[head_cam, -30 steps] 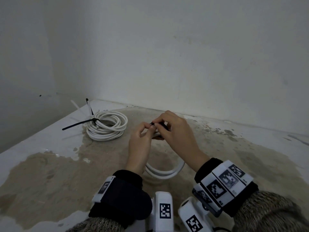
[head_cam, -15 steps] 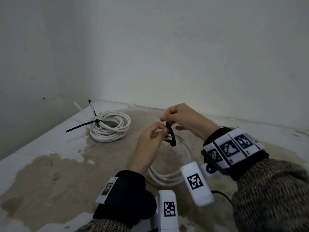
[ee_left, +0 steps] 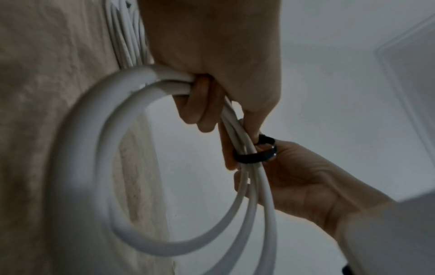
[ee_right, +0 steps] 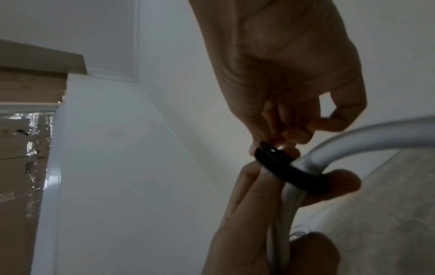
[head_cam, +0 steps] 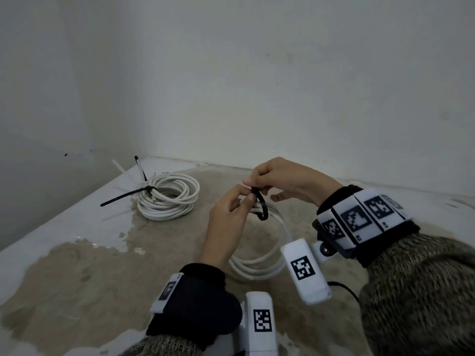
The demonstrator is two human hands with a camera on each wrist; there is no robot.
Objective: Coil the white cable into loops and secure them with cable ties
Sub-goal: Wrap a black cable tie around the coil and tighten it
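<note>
Midair, white cable [head_cam: 259,265] loops, black cable tie [head_cam: 262,205] around them

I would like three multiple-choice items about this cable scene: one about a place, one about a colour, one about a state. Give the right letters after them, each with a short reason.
1. Where does the finished coil lie?
A. on the surface near the far left corner
B. in the left hand
C. on the person's lap

2. What colour is the cable tie that the hands work on?
A. white
B. red
C. black

3. In what state is that tie?
A. lying flat on the surface
B. looped around the held cable loops
C. cut in two pieces

Answers:
1 A, the head view shows it lying near where the walls meet.
2 C, it looks dark against the white cable in all views.
3 B, the left hand grips the loops while the right hand pinches the tie's end.
</note>
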